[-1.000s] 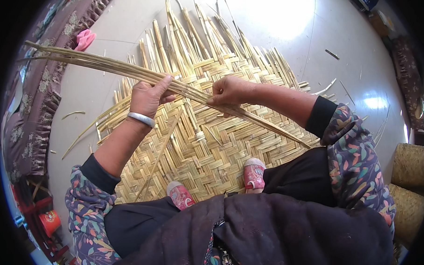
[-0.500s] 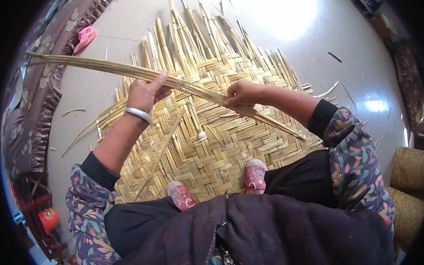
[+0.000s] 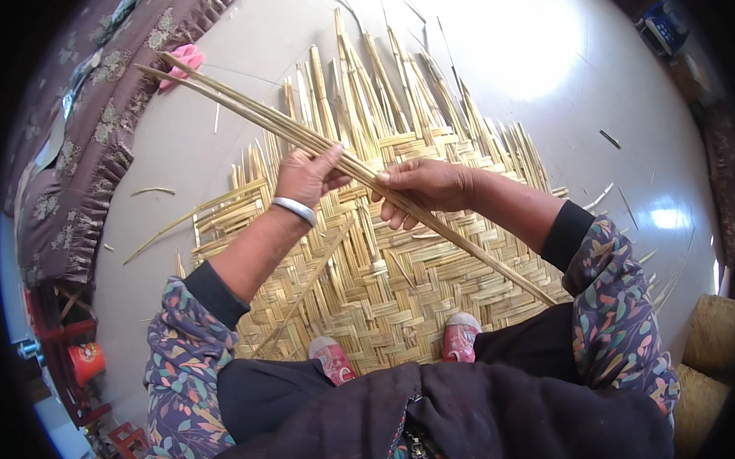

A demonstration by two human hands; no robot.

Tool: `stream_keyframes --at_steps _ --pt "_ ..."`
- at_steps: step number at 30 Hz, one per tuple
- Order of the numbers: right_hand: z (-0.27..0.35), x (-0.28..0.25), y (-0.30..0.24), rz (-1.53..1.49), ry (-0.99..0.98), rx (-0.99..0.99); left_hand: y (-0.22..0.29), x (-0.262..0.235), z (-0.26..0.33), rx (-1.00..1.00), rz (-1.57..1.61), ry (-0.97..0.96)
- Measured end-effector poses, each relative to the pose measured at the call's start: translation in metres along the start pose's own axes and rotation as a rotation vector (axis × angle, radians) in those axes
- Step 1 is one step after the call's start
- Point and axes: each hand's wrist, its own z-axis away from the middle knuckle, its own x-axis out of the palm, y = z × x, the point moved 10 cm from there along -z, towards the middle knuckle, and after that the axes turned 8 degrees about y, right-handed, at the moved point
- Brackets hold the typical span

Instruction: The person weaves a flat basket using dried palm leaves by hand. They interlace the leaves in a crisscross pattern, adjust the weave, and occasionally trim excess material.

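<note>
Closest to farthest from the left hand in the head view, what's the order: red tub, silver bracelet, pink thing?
1. Silver bracelet, on the wrist below the left hand.
2. Pink thing, up and left, partly behind the strips.
3. Red tub, down and left, farthest.

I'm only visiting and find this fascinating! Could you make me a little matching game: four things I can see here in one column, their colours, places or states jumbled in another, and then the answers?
Things:
1. bundle of strips
2. woven mat
3. bracelet
4. shoes

Colours, places or states:
A. silvery and ring-shaped
B. in the grip of the left hand
C. reddish pink with pale toes
D. spread on the floor

Right pairs: 1-B, 2-D, 3-A, 4-C
</note>
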Motion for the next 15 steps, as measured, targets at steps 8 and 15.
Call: stream_keyframes --at_steps 8,15 --pt "-0.012 -0.055 0.014 0.276 0.271 0.052 -0.016 -0.03 -0.04 -0.094 0.136 0.12" --pt "-0.03 -0.076 0.008 0.398 0.341 0.081 -0.018 -0.056 -0.075 0.092 -0.227 0.371"
